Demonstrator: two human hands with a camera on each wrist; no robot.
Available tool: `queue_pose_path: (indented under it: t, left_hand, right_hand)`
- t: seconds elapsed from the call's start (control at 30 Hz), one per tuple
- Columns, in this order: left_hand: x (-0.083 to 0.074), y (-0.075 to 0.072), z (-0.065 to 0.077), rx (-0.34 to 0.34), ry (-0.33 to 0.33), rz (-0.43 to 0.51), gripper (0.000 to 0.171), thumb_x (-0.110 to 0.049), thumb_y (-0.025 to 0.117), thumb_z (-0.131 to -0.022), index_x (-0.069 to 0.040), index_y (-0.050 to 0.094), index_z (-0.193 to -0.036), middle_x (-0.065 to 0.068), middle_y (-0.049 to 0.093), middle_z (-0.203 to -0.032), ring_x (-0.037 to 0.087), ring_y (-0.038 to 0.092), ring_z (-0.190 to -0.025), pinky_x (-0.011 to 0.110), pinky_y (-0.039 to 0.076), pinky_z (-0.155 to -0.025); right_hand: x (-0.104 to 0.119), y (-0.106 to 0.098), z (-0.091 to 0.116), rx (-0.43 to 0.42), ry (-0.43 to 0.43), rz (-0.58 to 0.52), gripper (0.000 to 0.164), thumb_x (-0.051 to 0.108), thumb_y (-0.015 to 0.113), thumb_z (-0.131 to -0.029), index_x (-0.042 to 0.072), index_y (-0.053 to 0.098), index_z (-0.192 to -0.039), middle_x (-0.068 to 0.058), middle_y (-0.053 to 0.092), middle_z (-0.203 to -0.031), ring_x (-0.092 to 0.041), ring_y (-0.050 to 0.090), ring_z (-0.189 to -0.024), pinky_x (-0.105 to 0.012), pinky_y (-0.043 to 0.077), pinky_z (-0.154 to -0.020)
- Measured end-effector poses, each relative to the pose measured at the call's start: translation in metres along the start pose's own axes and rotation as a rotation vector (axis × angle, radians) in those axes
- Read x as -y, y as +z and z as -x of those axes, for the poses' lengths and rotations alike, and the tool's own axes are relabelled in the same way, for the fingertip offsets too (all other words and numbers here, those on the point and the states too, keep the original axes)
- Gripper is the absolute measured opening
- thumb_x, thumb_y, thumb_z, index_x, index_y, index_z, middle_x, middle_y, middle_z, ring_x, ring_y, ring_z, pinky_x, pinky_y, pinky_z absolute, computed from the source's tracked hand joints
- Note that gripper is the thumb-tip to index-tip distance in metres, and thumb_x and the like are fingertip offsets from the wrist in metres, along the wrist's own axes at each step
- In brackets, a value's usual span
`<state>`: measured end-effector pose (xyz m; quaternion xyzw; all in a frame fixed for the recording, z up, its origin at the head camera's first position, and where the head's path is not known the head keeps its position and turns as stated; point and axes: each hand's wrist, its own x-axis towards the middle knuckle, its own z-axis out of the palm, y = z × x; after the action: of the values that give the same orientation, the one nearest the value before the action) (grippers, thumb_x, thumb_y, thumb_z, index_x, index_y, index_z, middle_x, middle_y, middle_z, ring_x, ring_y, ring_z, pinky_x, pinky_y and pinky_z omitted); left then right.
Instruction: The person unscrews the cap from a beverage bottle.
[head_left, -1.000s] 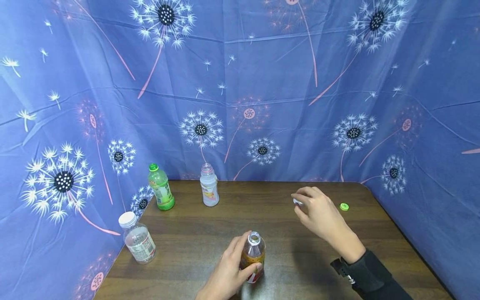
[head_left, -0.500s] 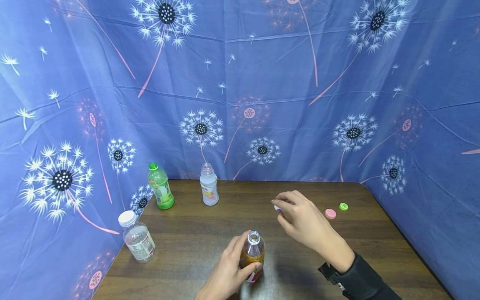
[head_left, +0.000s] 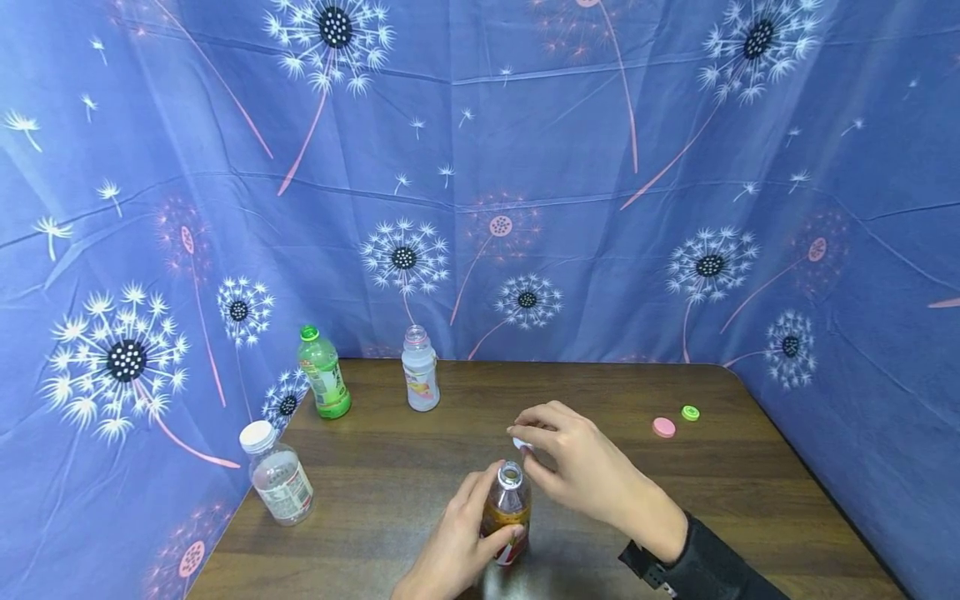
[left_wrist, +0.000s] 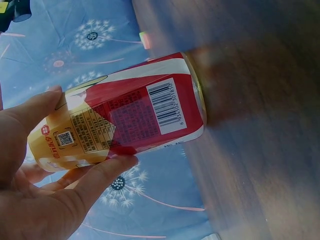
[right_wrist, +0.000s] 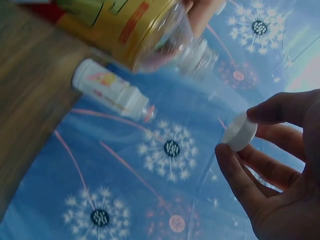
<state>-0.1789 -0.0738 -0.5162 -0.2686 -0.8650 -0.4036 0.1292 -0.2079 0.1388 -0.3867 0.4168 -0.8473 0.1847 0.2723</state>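
Note:
My left hand (head_left: 457, 533) grips a clear plastic bottle (head_left: 512, 500) with a red and yellow label, upright near the table's front edge. Its mouth is uncapped. In the left wrist view the thumb and fingers wrap the label's upper part (left_wrist: 80, 135). Between thumb and fingertips, my right hand (head_left: 581, 458) pinches a white bottle cap (right_wrist: 240, 132), held just above and to the right of the bottle's mouth, apart from it. In the right wrist view the bottle neck (right_wrist: 200, 57) shows its bare thread.
A green bottle (head_left: 324, 375) and a white bottle (head_left: 420, 371), both uncapped, stand at the back left. A clear bottle with a white cap (head_left: 279, 479) stands at the left edge. A pink cap (head_left: 663, 427) and a green cap (head_left: 690, 412) lie at the right on the wooden table (head_left: 360, 517).
My right hand has moved left and toward me with the white cap, from the table's right side to the bottle's mouth. The pink cap has come into view. My left hand has kept still.

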Motion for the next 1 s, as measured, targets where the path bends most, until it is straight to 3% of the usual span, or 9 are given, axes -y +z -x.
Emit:
queue_pose_path:
  t: [0.23,0.5,1.0]
  left_hand:
    - [0.0,-0.001,0.001,0.028,0.003,0.05,0.084,-0.028,0.081,-0.093,-0.022,0.034,-0.162,0.003,0.056,-0.135,0.015,0.065,-0.112,0.029,0.061,-0.085]
    - [-0.001,-0.002,0.003,0.065,-0.032,0.058,0.081,-0.024,0.081,-0.094,-0.009,0.036,-0.16,0.003,0.055,-0.136,0.013,0.064,-0.111,0.023,0.06,-0.085]
    - [0.0,-0.002,0.005,0.054,-0.026,0.053,0.081,-0.025,0.081,-0.093,-0.013,0.036,-0.16,0.003,0.056,-0.133,0.012,0.064,-0.108,0.025,0.061,-0.083]
  right_hand:
    - [0.006,0.012,0.002,0.053,-0.039,-0.05,0.027,0.009,0.081,-0.087,0.012,0.08,-0.114,0.002,0.07,-0.114,-0.01,0.064,-0.103,-0.023,0.058,-0.078]
    - [0.011,0.022,0.007,0.11,-0.032,-0.046,0.022,0.014,0.08,-0.09,0.014,0.081,-0.112,0.006,0.069,-0.112,-0.007,0.062,-0.101,-0.019,0.056,-0.078]
    - [0.011,0.028,0.01,0.127,-0.046,-0.041,0.019,0.014,0.08,-0.09,0.016,0.081,-0.108,0.007,0.068,-0.109,-0.006,0.059,-0.094,-0.015,0.053,-0.073]
